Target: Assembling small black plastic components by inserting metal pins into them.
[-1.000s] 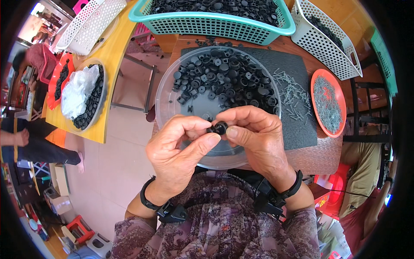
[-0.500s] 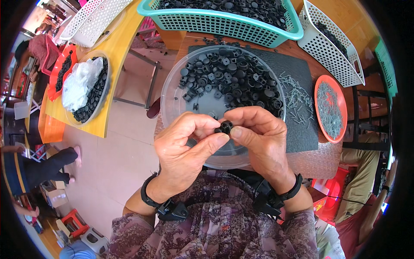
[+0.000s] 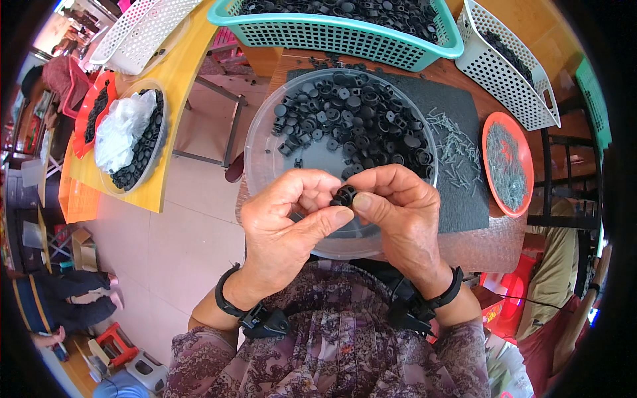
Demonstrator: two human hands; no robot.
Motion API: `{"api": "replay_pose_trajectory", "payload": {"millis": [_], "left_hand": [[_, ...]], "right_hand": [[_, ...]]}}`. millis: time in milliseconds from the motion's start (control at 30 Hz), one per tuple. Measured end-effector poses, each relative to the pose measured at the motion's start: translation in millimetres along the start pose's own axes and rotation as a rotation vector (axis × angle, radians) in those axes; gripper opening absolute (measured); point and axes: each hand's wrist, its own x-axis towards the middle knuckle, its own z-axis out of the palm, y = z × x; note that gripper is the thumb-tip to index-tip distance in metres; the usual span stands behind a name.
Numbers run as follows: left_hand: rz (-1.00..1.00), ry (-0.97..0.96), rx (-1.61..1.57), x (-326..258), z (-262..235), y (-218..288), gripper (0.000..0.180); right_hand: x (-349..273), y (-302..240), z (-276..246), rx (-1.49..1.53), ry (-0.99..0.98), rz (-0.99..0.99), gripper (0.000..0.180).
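Observation:
Between the fingertips of both hands is a small round black plastic part (image 3: 344,196), held over the near side of a clear round tub (image 3: 264,142). My left hand (image 3: 292,215) pinches it from the left with thumb and fingers. From the right, the thumb and forefinger of my right hand (image 3: 398,212) press on it too. My fingers cover much of the part. Many similar black plastic parts (image 3: 358,113) are heaped toward the far and right side of the tub.
Right of the tub, metal pins (image 3: 454,149) lie scattered on a dark mat (image 3: 458,99), beside an orange dish (image 3: 529,156) of more pins. A turquoise basket (image 3: 332,41) and a white basket (image 3: 531,109) of black parts stand behind. At left is a yellow table (image 3: 174,99).
The black part has turned slightly between my fingertips, and both hands stay almost in place. At the far left, another person's legs have shifted.

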Motion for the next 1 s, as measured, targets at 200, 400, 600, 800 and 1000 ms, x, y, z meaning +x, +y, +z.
{"api": "replay_pose_trajectory", "payload": {"millis": [200, 400, 600, 800, 1000], "left_hand": [[-0.025, -0.006, 0.018, -0.3, -0.3, 1.8, 0.027], [-0.005, -0.003, 0.075, 0.6, -0.3, 0.4, 0.026], [-0.035, -0.009, 0.084, 1.0, -0.4, 2.5, 0.026], [-0.017, -0.018, 0.119, 0.7, -3.3, 2.0, 0.028], [-0.043, -0.032, 0.137, 1.6, -4.6, 1.9, 0.028]], "right_hand": [[-0.8, 3.8, -0.5, 0.004, 0.0, -0.023, 0.015], [-0.9, 2.4, -0.9, 0.013, 0.013, 0.036, 0.012], [0.3, 2.9, -1.3, 0.001, -0.002, 0.018, 0.01], [0.9, 3.9, -0.7, -0.053, -0.011, -0.048, 0.012], [2.2, 5.4, -0.5, -0.145, -0.02, -0.078, 0.015]]}}
